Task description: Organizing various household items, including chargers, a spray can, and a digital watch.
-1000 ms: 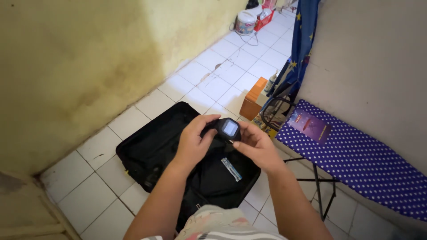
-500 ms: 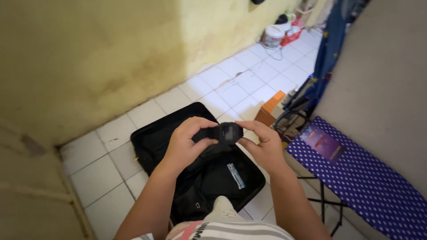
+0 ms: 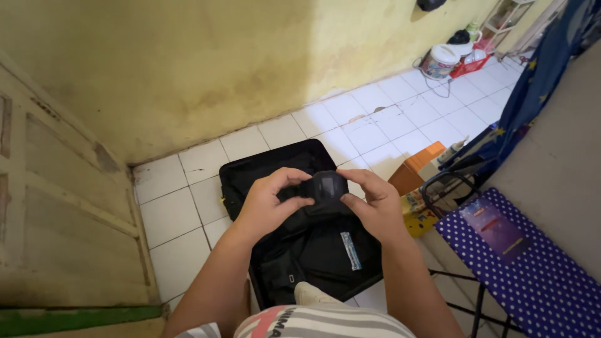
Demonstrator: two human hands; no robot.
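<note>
A yellowish stained wall [image 3: 188,69] fills the far side of the scene, meeting a white tiled floor [image 3: 181,219] that runs from the near left away to the far right. At the left edge stands a pale panelled door [image 3: 56,213]. On the right, an ironing board [image 3: 532,275] with a purple cover dotted white stands on dark legs, and a flat purple packet [image 3: 499,230] lies on its cover. Blue cloth with yellow stars [image 3: 538,87] hangs beyond it on the far right.

An open black suitcase [image 3: 263,169] lies on the floor in the middle, directly below the arms; a small light-blue strip [image 3: 351,250] lies inside it, toward its near right. Just right of the suitcase is an orange box [image 3: 416,172], with a dark wire frame [image 3: 447,188] beside it. Far off by the wall sit a white round pot [image 3: 438,61] and a red basket [image 3: 471,62].

Above the suitcase, both hands meet around a black digital wristwatch [image 3: 325,186]. The left hand [image 3: 269,203] is curled, fingers pinching the watch's left side and strap. The right hand [image 3: 374,203] grips the right side, thumb under the case and fingers over its top.
</note>
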